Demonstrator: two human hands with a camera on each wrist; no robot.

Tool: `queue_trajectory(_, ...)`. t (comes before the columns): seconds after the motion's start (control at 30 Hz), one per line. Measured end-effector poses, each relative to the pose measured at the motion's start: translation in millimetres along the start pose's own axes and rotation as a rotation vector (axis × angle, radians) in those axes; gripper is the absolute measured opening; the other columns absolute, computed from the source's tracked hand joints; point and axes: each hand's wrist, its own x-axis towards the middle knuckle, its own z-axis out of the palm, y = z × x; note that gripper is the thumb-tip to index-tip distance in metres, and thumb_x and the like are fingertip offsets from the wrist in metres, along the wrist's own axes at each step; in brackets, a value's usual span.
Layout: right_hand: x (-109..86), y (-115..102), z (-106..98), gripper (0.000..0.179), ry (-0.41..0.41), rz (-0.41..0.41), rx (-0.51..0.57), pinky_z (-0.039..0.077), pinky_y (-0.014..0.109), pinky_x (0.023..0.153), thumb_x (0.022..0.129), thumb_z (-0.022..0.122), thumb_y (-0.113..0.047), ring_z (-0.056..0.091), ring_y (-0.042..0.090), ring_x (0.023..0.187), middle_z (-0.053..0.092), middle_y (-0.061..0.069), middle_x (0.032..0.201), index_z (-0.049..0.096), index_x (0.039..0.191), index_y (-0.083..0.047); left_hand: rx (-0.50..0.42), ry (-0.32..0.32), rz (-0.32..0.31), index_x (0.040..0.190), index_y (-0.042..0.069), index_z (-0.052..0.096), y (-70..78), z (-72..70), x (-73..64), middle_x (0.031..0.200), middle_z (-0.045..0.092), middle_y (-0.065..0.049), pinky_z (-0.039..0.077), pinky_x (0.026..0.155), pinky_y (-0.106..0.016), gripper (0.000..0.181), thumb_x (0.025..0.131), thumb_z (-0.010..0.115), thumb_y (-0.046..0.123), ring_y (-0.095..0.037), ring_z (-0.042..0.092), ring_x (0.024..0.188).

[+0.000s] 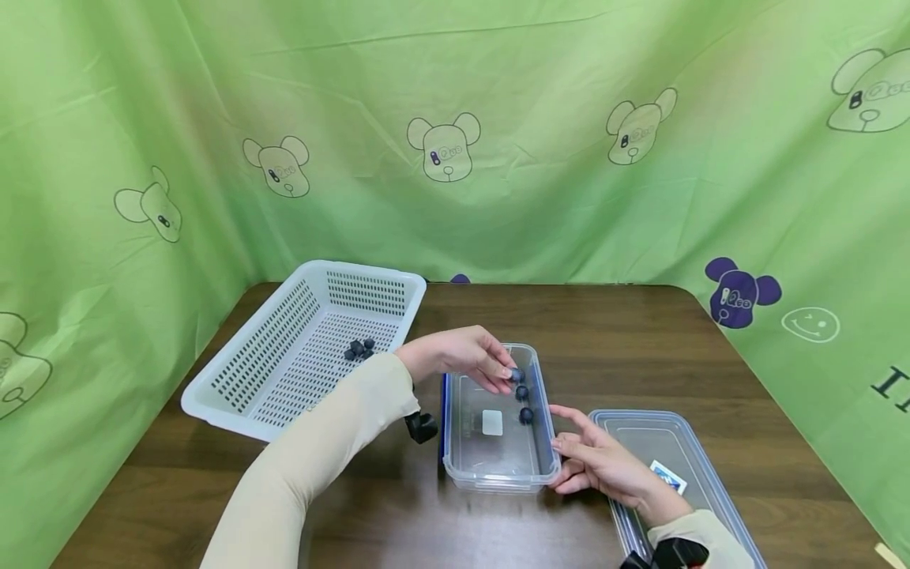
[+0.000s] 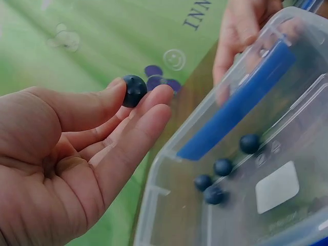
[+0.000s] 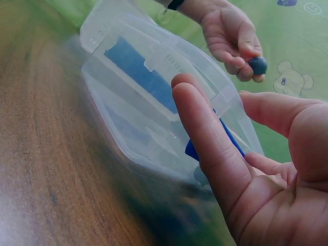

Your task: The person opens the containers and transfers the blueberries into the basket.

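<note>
Green cloth point(image 1: 540, 229) behind desk point(image 1: 384, 521). Midway between its side edges, clear box point(image 1: 483, 458); above, blueberry point(image 2: 136, 91) pinched in grip of left hand point(image 1: 472, 359); beside, right hand point(image 1: 604, 465), fingers apart. Four berries point(image 2: 223, 167) inside, countable only from left wrist.

curtained booth point(image 1: 540, 229): green cloth point(image 1: 355, 87), brown table point(image 1: 611, 340)

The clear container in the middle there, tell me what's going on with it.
A person's left hand pinches a small dark blue ball, perhaps a blueberry, over the open clear container, where a few similar balls lie. The right hand is at the container's right side. More dark balls sit in the white basket to the left, and a clear lid lies to the right.
</note>
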Motion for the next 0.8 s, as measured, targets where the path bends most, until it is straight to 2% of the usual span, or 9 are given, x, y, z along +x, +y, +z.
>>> queue_trajectory(0.3,-3.1,0.6,-1.6,0.047,-0.007,-0.002,0.003,0.062,0.036,0.074,0.106,0.044,-0.004,0.072,0.022,0.081,0.058,0.015,0.111,0.034,0.140,-0.034,-0.048,0.107,0.030,0.116,-0.018,0.058,-4.2,-25.9,-14.5,0.085,0.071,-0.013,0.055,0.093,-0.046,0.022,0.097,0.055,-0.010,-0.021,0.071,0.079)
queue_trajectory(0.53,-5.5,1.6,-2.3,0.046,-0.021,-0.005,0.007,0.062,0.036,0.074,0.106,0.044,-0.004,0.072,0.022,0.081,0.059,0.015,0.111,0.036,0.139,-0.035,-0.099,0.219,0.050,0.121,-0.020,0.055,-14.6,-59.8,-30.7,0.088,0.071,-0.015,0.049,0.100,-0.049,0.025,0.098,0.053,-0.009,-0.019,0.070,0.080)
queue_trajectory(0.6,-6.4,1.6,-2.6,0.046,-0.021,-0.006,0.004,0.062,0.036,0.074,0.106,0.044,-0.004,0.072,0.022,0.081,0.059,0.015,0.111,0.036,0.139,-0.035,-0.119,0.263,0.048,0.123,-0.020,0.054,-18.6,-70.4,-35.8,0.092,0.070,-0.017,0.052,0.098,-0.046,0.027,0.098,0.053,-0.010,-0.019,0.070,0.081)
queue_trajectory(0.7,-7.5,1.2,-2.9,0.046,-0.018,-0.007,0.001,0.062,0.036,0.073,0.106,0.044,-0.004,0.072,0.022,0.081,0.058,0.015,0.111,0.036,0.140,-0.034,-0.154,0.323,0.050,0.125,-0.021,0.051,-25.0,-85.7,-43.8,0.104,0.067,-0.027,0.056,0.094,-0.040,0.029,0.098,0.052,-0.011,-0.019,0.070,0.083)
queue_trajectory(0.8,-8.2,1.0,-3.1,0.046,-0.017,-0.007,0.000,0.062,0.036,0.073,0.106,0.044,-0.004,0.072,0.022,0.081,0.058,0.015,0.112,0.035,0.140,-0.034,-0.185,0.375,0.051,0.129,-0.021,0.048,-31.3,-99.5,-52.2,0.111,0.065,-0.030,0.058,0.090,-0.035,0.032,0.099,0.050,-0.011,-0.017,0.070,0.082)
